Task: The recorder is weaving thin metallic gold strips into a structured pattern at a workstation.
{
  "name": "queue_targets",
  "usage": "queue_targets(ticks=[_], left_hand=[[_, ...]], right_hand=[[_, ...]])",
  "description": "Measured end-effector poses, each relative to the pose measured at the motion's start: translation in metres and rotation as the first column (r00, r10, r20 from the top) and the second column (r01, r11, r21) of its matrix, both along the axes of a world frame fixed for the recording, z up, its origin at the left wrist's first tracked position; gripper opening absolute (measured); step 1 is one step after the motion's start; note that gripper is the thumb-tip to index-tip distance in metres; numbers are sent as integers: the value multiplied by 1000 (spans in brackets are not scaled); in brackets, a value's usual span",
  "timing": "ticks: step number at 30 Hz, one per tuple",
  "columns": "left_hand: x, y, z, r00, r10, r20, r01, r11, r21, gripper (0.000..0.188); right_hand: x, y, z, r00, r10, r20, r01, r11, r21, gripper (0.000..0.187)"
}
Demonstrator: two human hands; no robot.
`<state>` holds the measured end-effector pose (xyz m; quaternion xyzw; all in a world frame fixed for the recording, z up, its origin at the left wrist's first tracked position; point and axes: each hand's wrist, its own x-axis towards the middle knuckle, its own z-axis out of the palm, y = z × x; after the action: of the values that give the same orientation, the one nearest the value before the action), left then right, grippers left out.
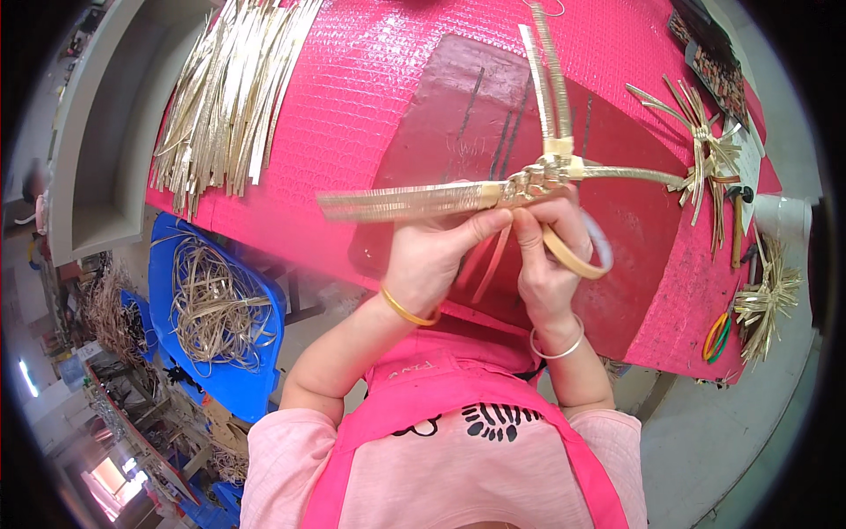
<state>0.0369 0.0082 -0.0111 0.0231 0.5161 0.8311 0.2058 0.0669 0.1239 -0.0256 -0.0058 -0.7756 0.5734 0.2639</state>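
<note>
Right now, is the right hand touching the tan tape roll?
Touching. The head view shows the tan tape roll looped around fingers of the right hand.

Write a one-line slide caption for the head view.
Left hand and right hand hold braided gold strips over a red mat; the right also carries a tape roll.

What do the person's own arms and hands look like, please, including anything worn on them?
The left hand and right hand are ungloved. A gold-coloured bangle circles the left wrist; a thin silver-coloured bangle circles the right. Short, pale pink sleeves leave the forearms bare.
</note>
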Motion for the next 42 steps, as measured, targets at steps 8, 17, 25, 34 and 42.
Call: queue_targets(ticks=[8, 17, 25, 34, 42], left_hand=[[3, 16, -19, 917, 24, 398, -180, 916, 359, 13], [1, 27, -9, 945, 108, 308, -181, 958, 221, 14], [20, 96, -24, 942, -262, -211, 260, 965, -39, 28], [9, 58, -9, 828, -554, -84, 529, 823, -208, 18], [-1, 37, 3, 767, -606, -212, 528, 783, -328, 17]], right_hand=[[-1, 33, -13, 967, 234, 104, -103, 727, -679, 18], [0, 98, 38, 552, 163, 818, -743, 542, 393, 30], [-14, 120, 49, 940, -144, 311, 199, 968, -151, 23], [-87, 327, 1, 287, -672, 682, 218, 740, 637, 64], [-110, 407, -53, 346, -663, 663, 261, 747, 611, 80]])
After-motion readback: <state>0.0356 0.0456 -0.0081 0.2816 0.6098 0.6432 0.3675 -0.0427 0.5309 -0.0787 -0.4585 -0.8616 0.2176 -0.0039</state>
